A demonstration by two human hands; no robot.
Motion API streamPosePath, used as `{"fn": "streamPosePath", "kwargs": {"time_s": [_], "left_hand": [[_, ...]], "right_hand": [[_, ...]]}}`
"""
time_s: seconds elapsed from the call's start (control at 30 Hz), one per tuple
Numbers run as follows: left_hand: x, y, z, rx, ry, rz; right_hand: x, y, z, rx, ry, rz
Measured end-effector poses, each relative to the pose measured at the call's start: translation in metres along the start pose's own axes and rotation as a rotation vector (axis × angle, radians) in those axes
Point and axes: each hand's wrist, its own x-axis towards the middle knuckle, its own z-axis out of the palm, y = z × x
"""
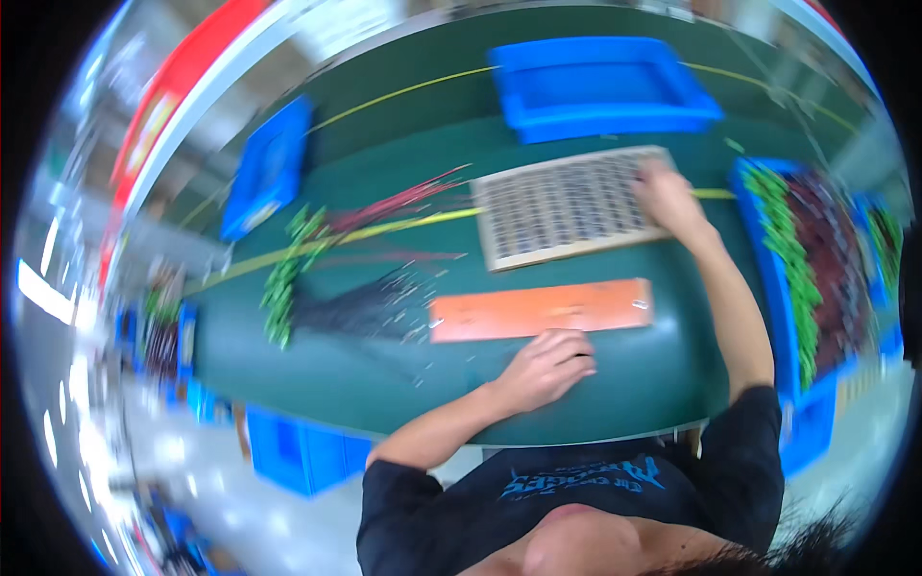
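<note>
My left hand (549, 369) is at the near edge of an orange rectangular board (480, 319), its fingers curled together; whatever they may hold is hidden. Over the right end of a pale-framed tray with a grid of small compartments (567, 206), my right hand (668, 197) has its fingers drawn together at the cells. Blur hides what is between them. Left of the board lie black wires (351, 312) with green connector ends (279, 307). Red wires (384, 206), also leading to green ends, lie behind them, close to the tray's left side.
At the back stands a blue bin (595, 115), with another blue bin (269, 168) at the far left. A blue bin (768, 278) on the right holds green connectors and dark red and black wires. The green table's (403, 394) near edge curves before my body.
</note>
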Motion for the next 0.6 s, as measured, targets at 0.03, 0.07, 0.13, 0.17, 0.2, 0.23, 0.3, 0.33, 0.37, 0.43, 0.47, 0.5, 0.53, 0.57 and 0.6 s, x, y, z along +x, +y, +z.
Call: {"fn": "streamPosePath", "kwargs": {"time_s": [0.03, 0.07, 0.13, 0.17, 0.2, 0.23, 0.3, 0.33, 0.37, 0.43, 0.47, 0.5, 0.53, 0.57, 0.6], "left_hand": [[-0.006, 0.001, -0.007, 0.016, 0.025, 0.004], [-0.01, -0.001, -0.017, 0.024, 0.046, 0.029], [-0.031, -0.007, -0.05, 0.24, 0.105, 0.0], [-0.038, -0.012, -0.069, 0.325, 0.117, 0.007], [-0.046, -0.022, -0.089, 0.444, 0.128, -0.077], [-0.059, -0.038, -0.111, 0.556, 0.133, -0.161], [-0.074, -0.073, -0.164, 0.796, 0.158, -0.29], [-0.084, -0.092, -0.19, 0.882, 0.094, -0.333], [-0.092, -0.109, -0.213, 0.97, 0.031, -0.374], [-0.095, -0.135, -0.236, 1.064, -0.104, -0.353], [-0.096, -0.143, -0.24, 1.04, -0.185, -0.335], [-0.095, -0.152, -0.238, 1.028, -0.222, -0.312], [-0.094, -0.16, -0.236, 1.017, -0.259, -0.292], [-0.091, -0.164, -0.234, 1.001, -0.297, -0.275], [-0.088, -0.169, -0.239, 0.994, -0.33, -0.297]], "right_hand": [[0.0, -0.011, 0.011, 0.044, 0.027, 0.116], [-0.008, 0.007, 0.025, 0.114, 0.157, -0.037], [-0.017, 0.004, 0.035, 0.161, 0.292, -0.074], [-0.018, 0.002, 0.034, 0.157, 0.354, -0.091], [-0.015, 0.004, 0.034, 0.135, 0.347, -0.106], [-0.015, 0.005, 0.037, 0.112, 0.339, -0.113], [-0.016, 0.003, 0.037, 0.127, 0.316, -0.086], [-0.016, 0.001, 0.035, 0.164, 0.299, -0.061], [-0.015, 0.0, 0.034, 0.201, 0.283, -0.037], [-0.015, 0.007, 0.037, 0.289, 0.34, -0.016], [-0.015, 0.006, 0.037, 0.323, 0.342, 0.003], [-0.015, 0.005, 0.037, 0.359, 0.342, 0.021], [-0.014, 0.003, 0.036, 0.401, 0.353, 0.025], [-0.014, 0.005, 0.036, 0.401, 0.349, 0.028], [-0.014, 0.006, 0.035, 0.403, 0.344, 0.03]]}}
